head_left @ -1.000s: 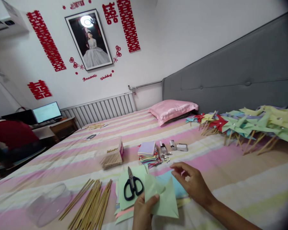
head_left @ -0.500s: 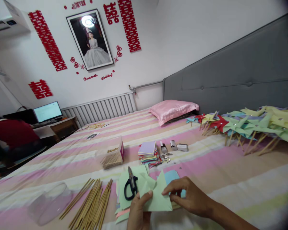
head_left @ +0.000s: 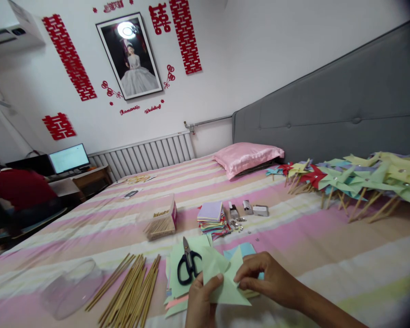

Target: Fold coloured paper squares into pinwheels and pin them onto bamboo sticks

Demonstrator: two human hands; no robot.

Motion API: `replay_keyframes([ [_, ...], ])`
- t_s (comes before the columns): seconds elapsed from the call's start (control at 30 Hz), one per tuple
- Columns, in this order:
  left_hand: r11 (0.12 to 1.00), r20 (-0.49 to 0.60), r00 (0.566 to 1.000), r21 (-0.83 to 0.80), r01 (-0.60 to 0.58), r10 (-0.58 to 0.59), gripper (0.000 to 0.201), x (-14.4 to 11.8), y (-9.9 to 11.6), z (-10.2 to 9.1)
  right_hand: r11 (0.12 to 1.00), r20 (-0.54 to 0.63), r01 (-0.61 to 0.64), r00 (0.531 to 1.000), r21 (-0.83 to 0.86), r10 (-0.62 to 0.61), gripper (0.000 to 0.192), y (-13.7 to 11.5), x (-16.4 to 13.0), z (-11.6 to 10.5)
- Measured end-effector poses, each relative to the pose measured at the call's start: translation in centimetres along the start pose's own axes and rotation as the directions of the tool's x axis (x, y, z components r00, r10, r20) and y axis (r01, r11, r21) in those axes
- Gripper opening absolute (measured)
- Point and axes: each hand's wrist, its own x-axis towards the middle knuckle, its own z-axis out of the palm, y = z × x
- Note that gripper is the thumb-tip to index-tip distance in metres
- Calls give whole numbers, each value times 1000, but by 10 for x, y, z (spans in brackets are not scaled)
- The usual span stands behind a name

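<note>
A person seated at a striped pink, cream and yellow bed (head_left: 328, 255) works a pale green square of cut paper (head_left: 225, 282), held just above a small heap of loose coloured sheets at the near edge. The left hand (head_left: 200, 303) is closed on the sheet's lower left part, thumb on top; the right hand (head_left: 271, 282) pinches one of its pointed flaps between thumb and fingertips near the middle. The paper looks thin, light and limp, likely to crease or tear at the cuts, so it seems best taken by a flap tip or pinched flat near the centre rather than squeezed.

Black-handled scissors (head_left: 188, 265) lie on another green sheet just left of the hands. A loose bundle of thin bamboo sticks (head_left: 130, 291) lies further left, beside a clear plastic tub (head_left: 70, 289) on its side. Beyond are a stack of coloured paper squares (head_left: 211, 218), an open box of sticks (head_left: 160, 223) and scattered metal pins (head_left: 237, 224). Finished paper pinwheels on sticks (head_left: 355, 180) line the grey padded headboard (head_left: 328, 109).
</note>
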Motion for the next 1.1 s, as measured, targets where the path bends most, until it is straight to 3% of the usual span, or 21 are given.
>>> replay_keyframes([
  [0.4, 963, -26, 981, 199, -183, 192, 32, 8, -15, 0, 997, -71, -78, 994, 29, 80, 18, 7, 2, 5],
  [0.57, 958, -21, 979, 213, -193, 202, 31, 8, -17, 2, 989, -94, -122, 987, 88, 130, 14, 8, 3, 9],
  [1.1, 951, 28, 977, 223, -212, 211, 34, 11, -23, 1, 978, -180, -207, 962, 19, 207, 18, 13, 4, 16],
])
